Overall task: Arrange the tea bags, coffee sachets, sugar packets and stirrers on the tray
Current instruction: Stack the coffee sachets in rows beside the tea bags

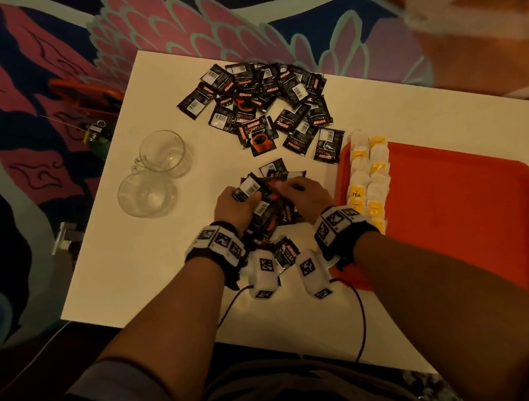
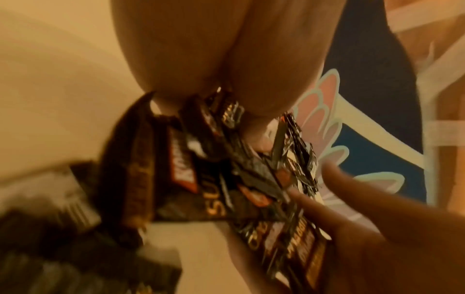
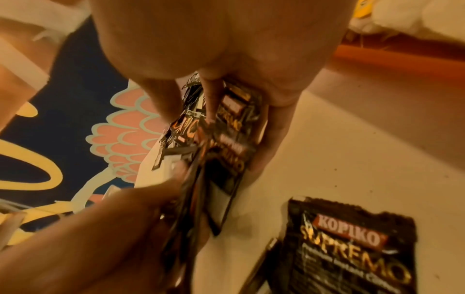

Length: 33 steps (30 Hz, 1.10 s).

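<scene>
Two hands, left and right, curl their fingers round one bundle of sachets above the counter, likely squaring it for the tray (tea bags already line its left edge).

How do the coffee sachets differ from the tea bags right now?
The coffee sachets are black and lie scattered, overlapping, on the white table; the tea bags are pale with yellow tags, lined up in rows along the red tray edge. Both hands, left hand and right hand, grip a bunch of sachets; no tea bag is held.
</scene>
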Each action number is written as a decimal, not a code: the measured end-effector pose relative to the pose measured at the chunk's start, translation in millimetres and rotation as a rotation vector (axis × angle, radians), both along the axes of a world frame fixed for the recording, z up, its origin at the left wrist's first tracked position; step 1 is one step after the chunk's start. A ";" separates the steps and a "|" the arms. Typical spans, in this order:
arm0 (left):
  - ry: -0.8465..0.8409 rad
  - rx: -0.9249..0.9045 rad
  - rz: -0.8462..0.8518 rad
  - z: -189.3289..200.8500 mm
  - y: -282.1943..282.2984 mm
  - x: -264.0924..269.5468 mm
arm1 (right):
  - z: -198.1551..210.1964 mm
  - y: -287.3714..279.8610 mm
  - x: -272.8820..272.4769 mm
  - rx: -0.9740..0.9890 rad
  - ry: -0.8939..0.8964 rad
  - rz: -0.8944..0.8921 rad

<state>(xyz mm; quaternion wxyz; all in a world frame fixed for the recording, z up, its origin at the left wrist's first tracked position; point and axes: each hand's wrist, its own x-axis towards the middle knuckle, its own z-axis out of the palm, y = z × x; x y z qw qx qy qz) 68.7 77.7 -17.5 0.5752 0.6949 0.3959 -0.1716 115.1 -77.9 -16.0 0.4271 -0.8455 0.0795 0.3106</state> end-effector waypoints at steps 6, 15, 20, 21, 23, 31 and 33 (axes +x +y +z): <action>0.016 -0.112 0.011 -21.9 -24.4 13.6 | -2.1 4.6 -8.5 0.026 -0.043 0.071; 0.008 0.001 -0.189 25.3 -21.8 16.5 | 1.8 -3.9 -4.1 -0.013 -0.140 -0.047; 0.078 -0.265 -0.003 26.5 -11.9 1.9 | 1.9 -12.2 1.2 0.052 -0.064 -0.066; 0.084 -0.327 0.028 27.6 -14.9 -1.5 | 3.7 -11.3 0.4 0.060 -0.049 -0.047; 0.055 -0.366 0.044 29.0 -22.7 -4.9 | 5.7 -9.0 -0.8 0.047 -0.037 -0.009; -0.021 -0.201 -0.012 27.0 -43.5 -3.5 | 11.0 -8.4 -6.8 0.062 -0.086 0.050; -0.043 -0.168 -0.085 16.9 -45.2 -1.7 | 9.8 -7.9 -7.4 0.069 -0.101 0.023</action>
